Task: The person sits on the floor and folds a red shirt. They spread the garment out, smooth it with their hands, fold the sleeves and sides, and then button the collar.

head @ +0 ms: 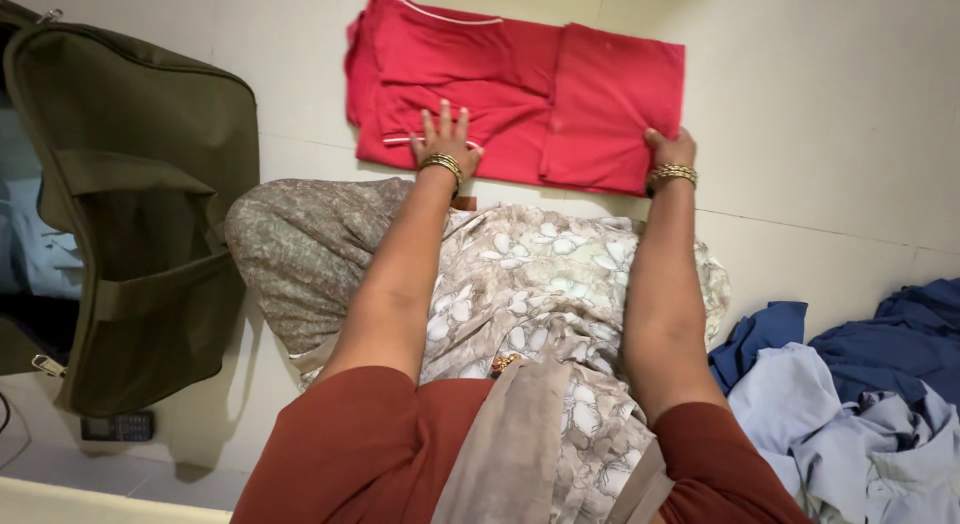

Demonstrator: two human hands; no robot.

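Observation:
A red garment point(560, 84) with thin white trim lies folded flat on the pale tiled floor in front of me. My left hand point(446, 136) rests palm down on its near left part, fingers spread. My right hand point(670, 149) grips the near right edge of the folded cloth, fingers curled under it. Both wrists carry gold bangles. My lap, covered in grey floral fabric point(520, 284), sits between me and the garment.
An open olive-green suitcase point(140, 204) stands at the left with its lid raised. A small dark remote-like device point(118, 426) lies on the floor below it. A pile of blue and light-blue clothes point(860, 404) lies at the right.

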